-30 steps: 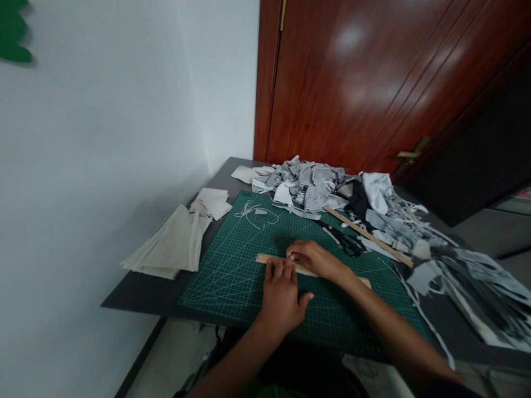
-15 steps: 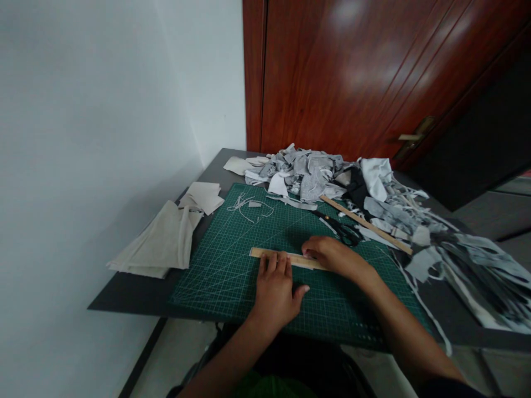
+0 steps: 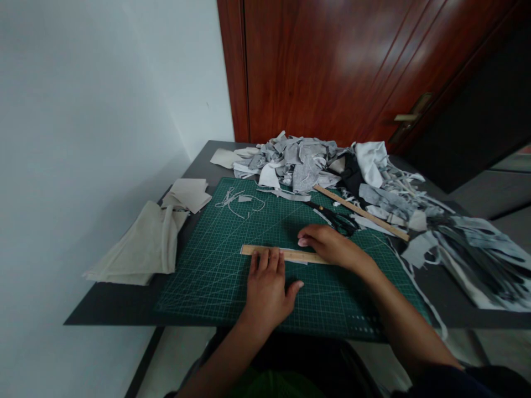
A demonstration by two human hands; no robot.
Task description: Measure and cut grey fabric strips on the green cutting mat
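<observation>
A wooden ruler lies across the green cutting mat, on top of a pale strip of fabric whose edges peek out. The fingertips of my left hand press flat on the ruler's left part, thumb spread out to the right. Over the ruler's right part is my right hand, its fingers curled together; whatever they hold, if anything, is too small to make out. Black scissors rest on the mat beyond my right hand.
A second wooden ruler lies slanted beside a heap of grey and white scraps. Folded cream cloth sits on the left, loose threads on the mat, long fabric strips on the right. A white wall borders the left side.
The view has shifted slightly. My right hand's fingertips have lifted a little away from the ruler, to its far side. My left hand still presses the ruler.
</observation>
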